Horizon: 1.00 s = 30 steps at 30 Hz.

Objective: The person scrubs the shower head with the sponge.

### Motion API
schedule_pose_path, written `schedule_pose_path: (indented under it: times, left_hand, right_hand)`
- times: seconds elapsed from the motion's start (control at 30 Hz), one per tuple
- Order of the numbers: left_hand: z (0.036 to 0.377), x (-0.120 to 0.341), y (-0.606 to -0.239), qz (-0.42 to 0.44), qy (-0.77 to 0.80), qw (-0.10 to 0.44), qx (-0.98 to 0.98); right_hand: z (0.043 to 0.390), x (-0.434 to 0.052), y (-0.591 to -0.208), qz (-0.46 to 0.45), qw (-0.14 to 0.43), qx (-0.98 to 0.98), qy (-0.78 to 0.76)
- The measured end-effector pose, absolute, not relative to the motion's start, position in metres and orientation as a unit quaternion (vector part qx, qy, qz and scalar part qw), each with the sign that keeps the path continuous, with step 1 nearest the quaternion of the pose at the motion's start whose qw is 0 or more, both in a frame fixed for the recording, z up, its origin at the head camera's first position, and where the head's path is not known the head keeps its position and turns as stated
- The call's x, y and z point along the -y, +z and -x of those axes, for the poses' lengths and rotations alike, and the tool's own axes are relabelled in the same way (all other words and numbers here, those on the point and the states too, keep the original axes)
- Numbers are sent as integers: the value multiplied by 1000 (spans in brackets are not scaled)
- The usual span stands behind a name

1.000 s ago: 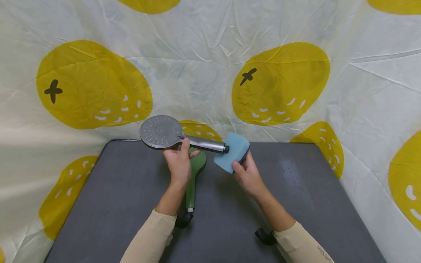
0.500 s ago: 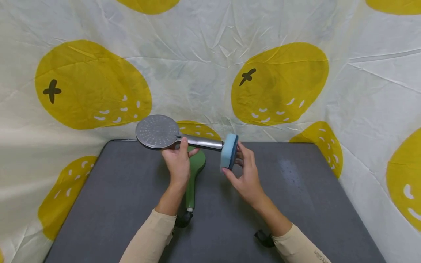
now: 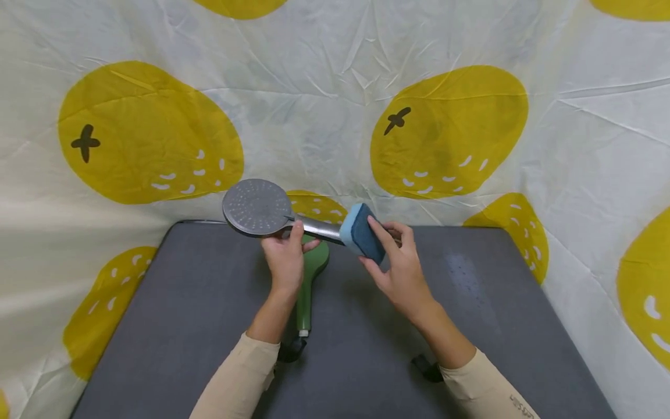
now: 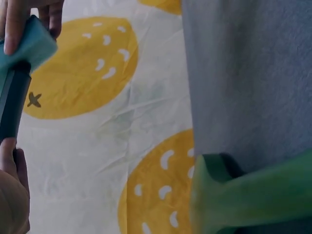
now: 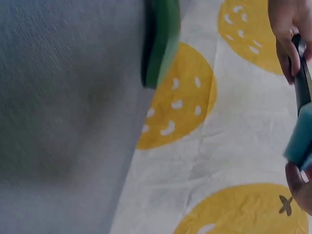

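My left hand [image 3: 284, 259] grips a silver-grey shower head [image 3: 257, 207] near the neck, its round nozzle face turned up and its handle pointing right. A sponge [image 3: 362, 233], light blue with a dark blue scouring side, is pinched between the thumb and fingers of my right hand [image 3: 400, 267]. The sponge's light side lies against the handle's end and hides it in the head view. From the left wrist view, the sponge [image 4: 30, 44] sits at the tip of the dark handle [image 4: 13, 102]. Both things are held up above the table.
A green shower head [image 3: 311, 279] lies on the dark grey table [image 3: 366, 361] below my left hand. Damp marks [image 3: 463, 276] show on the table at right. A white curtain with yellow fruit prints [image 3: 335, 70] hangs close behind and at both sides.
The sponge has turned in my right hand, from light side showing to dark side outward, and covers the handle's end. My left hand and the silver shower head stay nearly in place.
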<state>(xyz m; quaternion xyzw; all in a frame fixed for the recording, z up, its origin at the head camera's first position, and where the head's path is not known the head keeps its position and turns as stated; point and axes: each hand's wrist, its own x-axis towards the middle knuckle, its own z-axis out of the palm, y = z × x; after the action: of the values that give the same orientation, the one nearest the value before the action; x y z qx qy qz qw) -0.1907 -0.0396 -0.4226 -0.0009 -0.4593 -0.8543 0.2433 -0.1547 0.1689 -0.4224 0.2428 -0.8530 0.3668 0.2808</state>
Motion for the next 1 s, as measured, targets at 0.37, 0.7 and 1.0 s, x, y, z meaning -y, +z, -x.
schedule_pose_path:
  times: [0.37, 0.7, 1.0]
  left_hand:
    - [189, 44, -420, 34, -856, 159, 490]
    - [189, 52, -421, 48, -786, 109, 607]
    - [190, 58, -423, 88, -711, 92, 692]
  right_hand:
    - [168, -200, -413, -188, 184, 874, 408]
    - [167, -231, -424, -179, 179, 885, 392]
    - [163, -263, -439, -173, 181, 897, 363]
